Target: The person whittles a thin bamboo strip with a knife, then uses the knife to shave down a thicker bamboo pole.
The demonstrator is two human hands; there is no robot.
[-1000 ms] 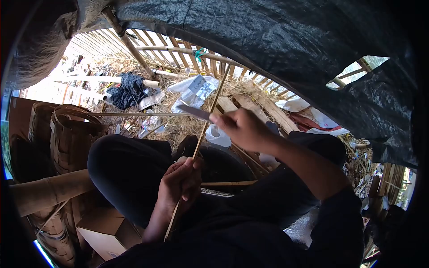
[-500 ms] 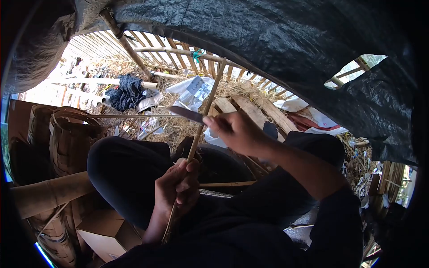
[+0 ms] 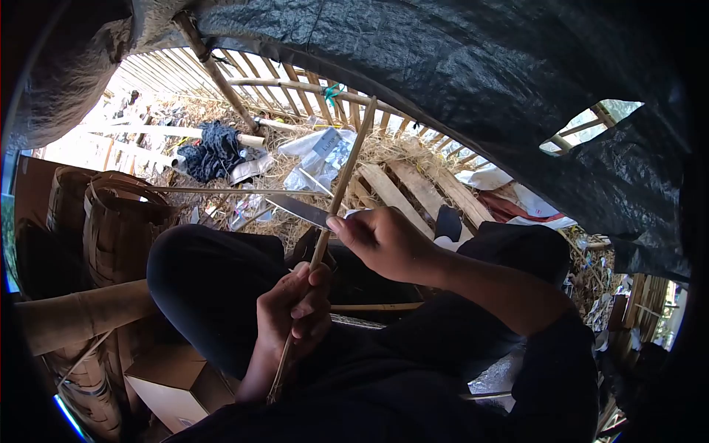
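Note:
A long thin bamboo strip (image 3: 350, 166) slants up and away from my lap. My left hand (image 3: 295, 306) is closed round its lower part, and the strip's frayed end hangs below the fist. Higher up, my right hand (image 3: 380, 240) grips a knife (image 3: 299, 210), its handle hidden in the fingers. The blade points to the left and lies against or just beside the strip, with the thumb at the crossing.
Woven baskets (image 3: 111, 229) and a thick bamboo pole (image 3: 88, 314) are at the left, above a cardboard box (image 3: 173, 384). Planks (image 3: 417, 188) lie on straw ahead, near dark cloth (image 3: 213, 151). A black tarp (image 3: 458, 66) hangs overhead.
My right hand and the knife have moved down along the strip, closer to my left hand. My left hand keeps its hold. The view has shifted slightly.

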